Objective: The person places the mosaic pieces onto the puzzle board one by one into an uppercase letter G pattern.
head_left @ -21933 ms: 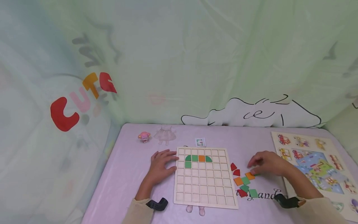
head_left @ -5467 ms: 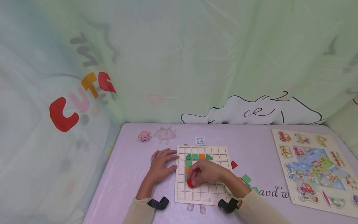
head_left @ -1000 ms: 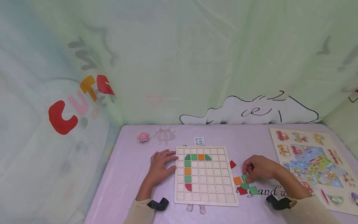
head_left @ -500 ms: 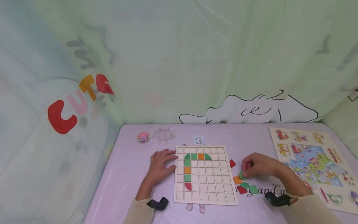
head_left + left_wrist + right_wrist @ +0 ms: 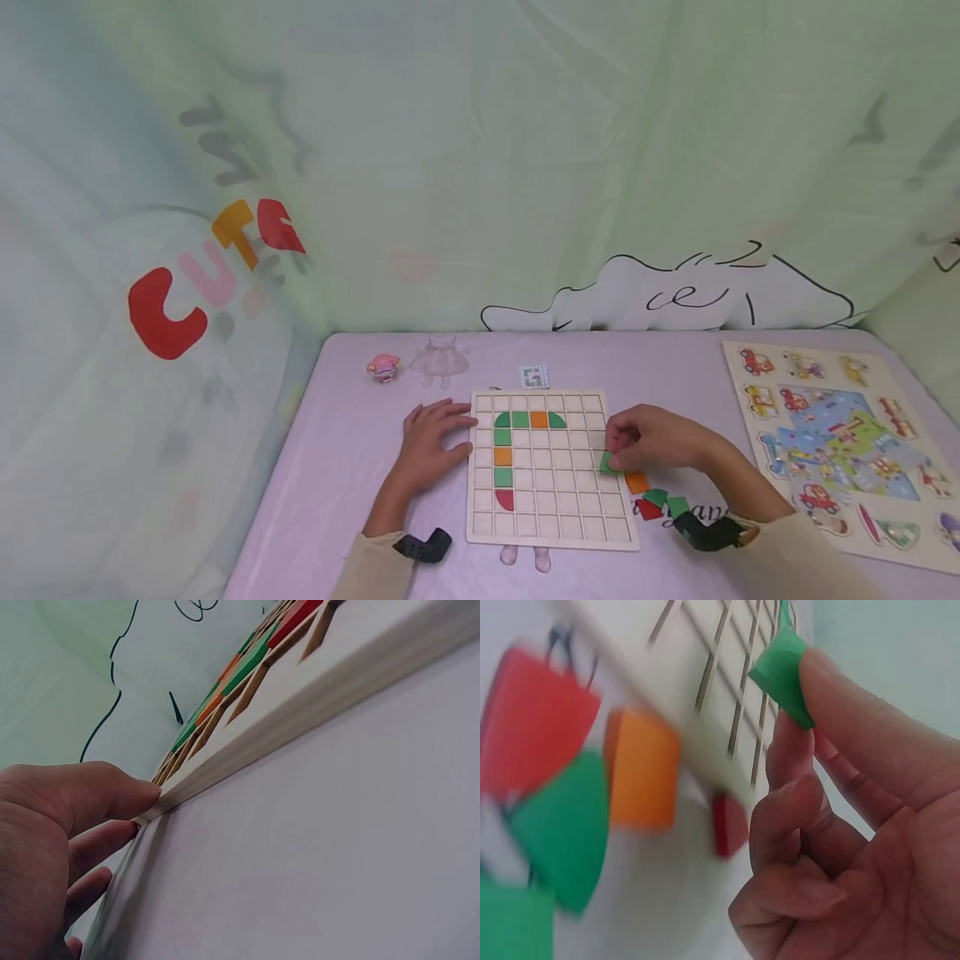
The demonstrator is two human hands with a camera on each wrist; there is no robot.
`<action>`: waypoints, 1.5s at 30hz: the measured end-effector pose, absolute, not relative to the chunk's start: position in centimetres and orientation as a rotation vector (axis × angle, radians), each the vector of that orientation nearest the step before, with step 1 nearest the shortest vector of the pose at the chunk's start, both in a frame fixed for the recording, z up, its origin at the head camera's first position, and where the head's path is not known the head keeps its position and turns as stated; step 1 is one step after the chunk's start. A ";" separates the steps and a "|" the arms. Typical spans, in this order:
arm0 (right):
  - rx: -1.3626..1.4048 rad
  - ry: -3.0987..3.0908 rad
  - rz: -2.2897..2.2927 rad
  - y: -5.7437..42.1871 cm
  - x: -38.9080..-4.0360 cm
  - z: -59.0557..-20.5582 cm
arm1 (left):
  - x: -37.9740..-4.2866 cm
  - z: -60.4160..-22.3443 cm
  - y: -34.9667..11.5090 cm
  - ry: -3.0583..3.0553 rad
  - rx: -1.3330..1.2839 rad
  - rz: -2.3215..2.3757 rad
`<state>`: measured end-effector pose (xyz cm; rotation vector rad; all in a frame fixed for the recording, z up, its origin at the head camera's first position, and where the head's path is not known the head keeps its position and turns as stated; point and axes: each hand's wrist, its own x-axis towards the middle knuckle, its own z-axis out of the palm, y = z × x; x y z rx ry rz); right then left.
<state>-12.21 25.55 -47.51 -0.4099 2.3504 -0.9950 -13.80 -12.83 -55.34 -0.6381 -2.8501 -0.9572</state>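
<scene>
My right hand (image 5: 656, 437) pinches a green square tile (image 5: 781, 671) between thumb and index finger, over the right edge of the wooden grid board (image 5: 558, 527). In the head view the tile overlaps the board's right-hand squares. My left hand (image 5: 431, 446) rests at the board's left edge, with thumb (image 5: 124, 796) and fingertips touching its side. Set in the grid are a top row of green tiles and an orange tile (image 5: 538, 420), then a column of green and orange tiles ending in a red rounded tile (image 5: 505, 500).
Right of the board lie an orange square (image 5: 637, 482), a red piece (image 5: 648, 509), a green rounded piece (image 5: 656, 497) and a green square (image 5: 678, 506). A vehicle puzzle board (image 5: 840, 533) is at the far right. Behind the grid are a small pattern card (image 5: 534, 377) and a pink figurine (image 5: 384, 367).
Over the last second my right hand picked up the green square and carried it left to the board. Orange, green and red tiles have joined the left column since the oldest frame. Left hand still.
</scene>
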 end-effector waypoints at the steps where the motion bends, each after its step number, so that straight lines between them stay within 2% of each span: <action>1: -0.413 2.350 -0.996 25.0 -12.2 -47.4 | -13.8 -55.3 -12.8 -2.852 -0.638 -0.958; 8: -0.466 2.323 -1.009 21.8 -12.4 -46.7 | -13.8 -55.3 -12.9 -2.854 -0.641 -0.950; 20: -0.530 2.302 -1.006 18.2 -12.9 -47.7 | -13.8 -55.3 -12.8 -2.866 -0.637 -0.967; 33: -0.576 2.243 -1.054 15.9 -12.6 -48.2 | -13.7 -55.0 -12.7 -2.869 -0.638 -0.974; 45: -0.511 2.217 -1.080 14.5 -12.1 -48.3 | -13.5 -54.8 -12.7 -2.859 -0.629 -0.987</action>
